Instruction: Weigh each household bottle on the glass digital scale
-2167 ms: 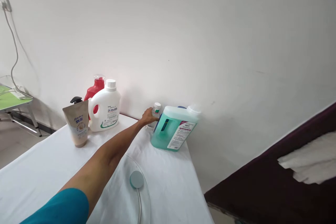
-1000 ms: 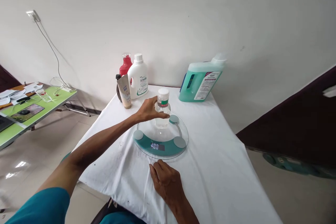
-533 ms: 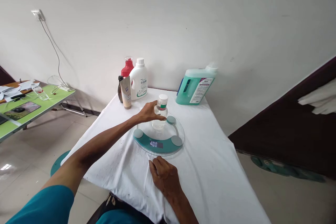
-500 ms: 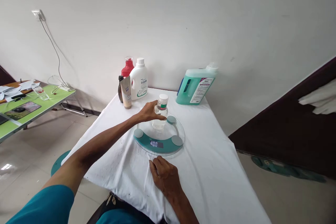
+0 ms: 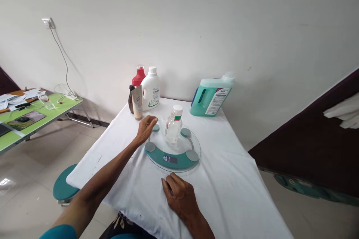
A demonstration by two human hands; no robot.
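A clear bottle with a white cap (image 5: 173,130) stands upright on a round glass bathroom scale (image 5: 181,161) with a green band and a small lit display. Just left of the bottle, my left hand (image 5: 146,128) hovers by the scale's far left pad, holding nothing, its fingers loosely stretched out. On the white cloth in front of the scale rests my right hand (image 5: 180,195), its fingers curled in with nothing visible in them.
At the back left stand a beige tube (image 5: 137,104), a white jug (image 5: 152,89), a red bottle (image 5: 138,76) and a dark bottle. A green liquid jug (image 5: 211,98) is at the back right. Left are a green stool (image 5: 65,183) and a green table (image 5: 53,114).
My left hand has let go of the bottle and drawn back to the left. The bottle stays on the scale, whose display has changed. My right hand remains on the cloth.
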